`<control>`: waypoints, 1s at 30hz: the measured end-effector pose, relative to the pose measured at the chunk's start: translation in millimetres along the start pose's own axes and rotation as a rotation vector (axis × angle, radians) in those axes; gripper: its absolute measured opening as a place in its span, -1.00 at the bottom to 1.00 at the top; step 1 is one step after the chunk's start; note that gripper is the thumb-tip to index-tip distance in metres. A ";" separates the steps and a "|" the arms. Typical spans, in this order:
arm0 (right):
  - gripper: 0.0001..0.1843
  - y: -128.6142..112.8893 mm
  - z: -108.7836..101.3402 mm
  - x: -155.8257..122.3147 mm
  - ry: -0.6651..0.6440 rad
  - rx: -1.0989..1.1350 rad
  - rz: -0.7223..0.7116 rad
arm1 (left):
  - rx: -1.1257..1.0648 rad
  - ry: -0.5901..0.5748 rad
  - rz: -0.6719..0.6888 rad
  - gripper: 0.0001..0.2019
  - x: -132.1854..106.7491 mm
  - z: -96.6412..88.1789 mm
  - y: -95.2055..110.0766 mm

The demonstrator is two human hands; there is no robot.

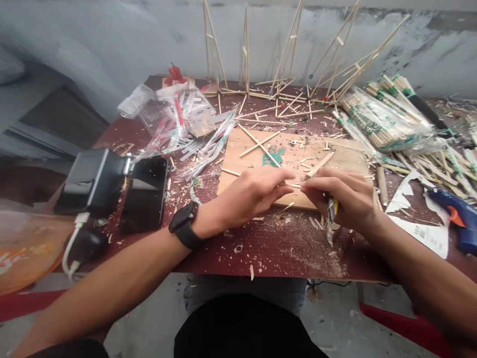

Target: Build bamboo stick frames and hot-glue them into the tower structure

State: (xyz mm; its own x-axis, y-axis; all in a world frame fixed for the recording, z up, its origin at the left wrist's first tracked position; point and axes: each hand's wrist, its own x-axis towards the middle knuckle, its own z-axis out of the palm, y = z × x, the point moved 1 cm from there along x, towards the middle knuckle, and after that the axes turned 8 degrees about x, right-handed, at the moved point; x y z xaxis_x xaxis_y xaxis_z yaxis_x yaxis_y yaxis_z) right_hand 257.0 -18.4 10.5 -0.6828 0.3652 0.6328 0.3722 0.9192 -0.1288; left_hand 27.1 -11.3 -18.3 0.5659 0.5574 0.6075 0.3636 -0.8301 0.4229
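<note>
Over the wooden board (238, 149), my left hand (257, 188) pinches a thin wooden stick (294, 186) between thumb and fingers. The fingertips of my right hand (339, 191) close on the same stick from the other side. Under the right palm a silver and yellow tool (331, 216), perhaps a cutter knife, pokes out; most of it is hidden. Two crossed sticks (260, 144) lie on the board by a green patch. A thicker pointed wooden piece (322, 163) rests just beyond my right fingers.
Stick frames (246, 59) stand along the wall. Bagged sticks (376, 119) and a blue glue gun (456, 214) are at right. Plastic wrappers (186, 109), a black phone (145, 194) and a dark box (91, 174) are at left. Shavings litter the red table (223, 261).
</note>
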 end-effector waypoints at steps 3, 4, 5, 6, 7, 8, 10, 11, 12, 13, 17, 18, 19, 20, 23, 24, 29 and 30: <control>-0.79 1.2 -1.3 0.3 0.026 -0.007 -0.039 | 0.286 -0.140 0.124 -0.77 1.1 -1.7 -1.5; -0.87 3.3 -2.0 0.1 0.015 -0.008 -0.038 | 0.321 -0.189 0.124 -0.77 1.0 -2.3 -2.7; -0.95 6.1 -2.9 -0.4 -0.002 -0.006 -0.029 | 0.335 -0.225 0.114 -0.77 0.5 -2.9 -4.2; -0.82 9.6 -3.8 -1.3 -0.029 0.001 -0.009 | 0.331 -0.246 0.099 -0.78 -0.2 -3.7 -6.0; -0.65 13.4 -4.5 -2.3 -0.062 0.010 0.022 | 0.314 -0.251 0.083 -0.77 -1.0 -4.5 -7.8; -0.52 17.0 -4.9 -3.4 -0.097 0.015 0.056 | 0.288 -0.244 0.071 -0.77 -1.7 -5.2 -9.6; -0.38 22.5 -4.6 -5.2 -0.136 -0.013 0.118 | 0.232 -0.224 0.062 -0.77 -2.7 -5.9 -12.4; -0.37 23.9 -3.8 -5.6 -0.160 -0.042 0.146 | 0.216 -0.217 0.062 -0.78 -2.9 -5.8 -13.1; -0.36 24.4 -2.6 -5.5 -0.189 -0.072 0.171 | 0.210 -0.218 0.062 -0.80 -2.9 -5.4 -13.4; -0.35 24.1 -1.2 -5.0 -0.219 -0.094 0.194 | 0.210 -0.222 0.063 -0.82 -2.8 -4.7 -13.3; -0.32 18.7 2.7 -1.0 -0.287 -0.081 0.277 | 0.163 -0.228 0.049 -0.83 -2.4 -2.7 -11.7; -0.32 17.1 2.9 0.0 -0.281 -0.074 0.286 | 0.133 -0.223 0.051 -0.82 -2.5 -2.7 -11.4; -0.32 15.7 3.2 0.6 -0.279 -0.066 0.288 | 0.105 -0.212 0.054 -0.81 -2.7 -2.8 -11.1; -0.32 14.3 3.5 1.1 -0.284 -0.061 0.286 | 0.080 -0.199 0.060 -0.80 -2.9 -2.9 -10.8; -0.31 11.3 5.0 2.0 -0.306 -0.057 0.269 | 0.037 -0.150 0.080 -0.79 -3.1 -3.4 -9.4; -0.30 10.6 5.5 2.4 -0.305 -0.057 0.265 | 0.031 -0.137 0.085 -0.79 -3.0 -3.4 -8.8; -0.23 9.4 4.5 4.4 -0.254 -0.057 0.298 | 0.000 -0.169 0.054 -0.76 -2.0 -3.4 -8.2; -0.23 9.7 3.7 4.4 -0.252 -0.059 0.310 | -0.015 -0.174 0.047 -0.76 -2.0 -3.5 -8.2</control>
State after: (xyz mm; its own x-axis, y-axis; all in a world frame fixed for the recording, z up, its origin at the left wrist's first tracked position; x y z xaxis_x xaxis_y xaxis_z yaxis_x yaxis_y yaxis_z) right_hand 255.3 -7.3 9.3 -0.6626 0.6551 0.3630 0.6152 0.7525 -0.2350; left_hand 20.3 -5.5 -20.6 0.7019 0.5055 0.5018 0.3237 -0.8539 0.4075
